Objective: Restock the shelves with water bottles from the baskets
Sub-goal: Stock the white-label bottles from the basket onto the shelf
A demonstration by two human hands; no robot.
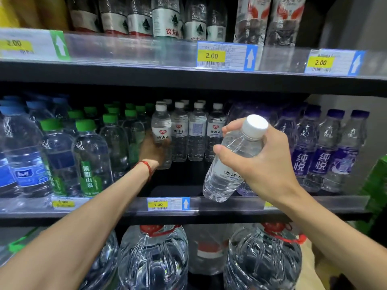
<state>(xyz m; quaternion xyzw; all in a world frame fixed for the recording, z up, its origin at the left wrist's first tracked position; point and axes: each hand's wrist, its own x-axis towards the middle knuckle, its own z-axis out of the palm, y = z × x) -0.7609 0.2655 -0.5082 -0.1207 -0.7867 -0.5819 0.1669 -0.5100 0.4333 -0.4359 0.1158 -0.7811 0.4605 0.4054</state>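
The left hand [151, 150] grips an upright white-capped bottle [161, 124] above the 1.00 tag [161, 204], arm outstretched, red cord [147, 167] at the wrist. Right of the tag, the right hand [268, 164] clasps a tilted second bottle [224, 178]. Purple bottles [322, 151] beyond read 纯悦.

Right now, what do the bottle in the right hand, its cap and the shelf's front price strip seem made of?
The tilted bottle in the right hand: thin clear plastic, glossy; ribbed walls show the water through. The cap: opaque white plastic, matte, ridged. The price strip: clear, shiny plastic, probably; the tags show behind it. The shelf bottle gripped by the left hand looks the same.
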